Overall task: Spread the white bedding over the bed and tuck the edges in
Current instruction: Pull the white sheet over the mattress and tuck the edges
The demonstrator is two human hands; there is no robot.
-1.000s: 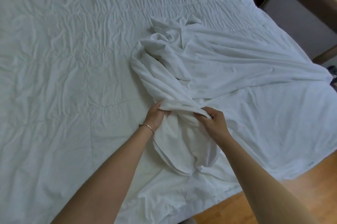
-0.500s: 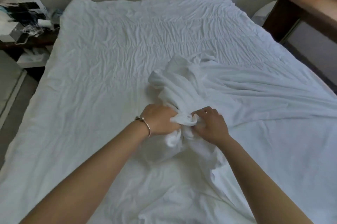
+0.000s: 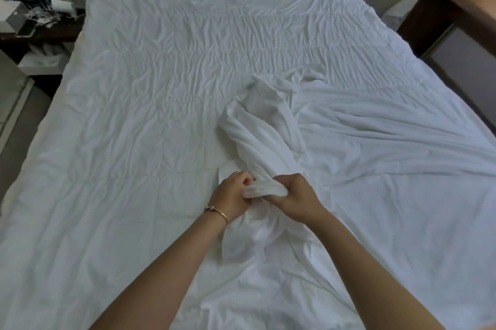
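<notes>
Both sets of fingers are clamped on one twisted rope of white bedding (image 3: pixel 264 190), left hand (image 3: pixel 233 198) and right hand (image 3: pixel 296 196) side by side, nearly touching. From that grip the cloth bunches up toward mid-bed (thick, crumpled folds), then fans flat across the right half of the bed (image 3: pixel 139 93).

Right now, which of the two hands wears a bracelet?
The left hand: a thin bracelet circles its wrist. The right hand has a bare wrist. Both grip the bunched white sheet.
</notes>
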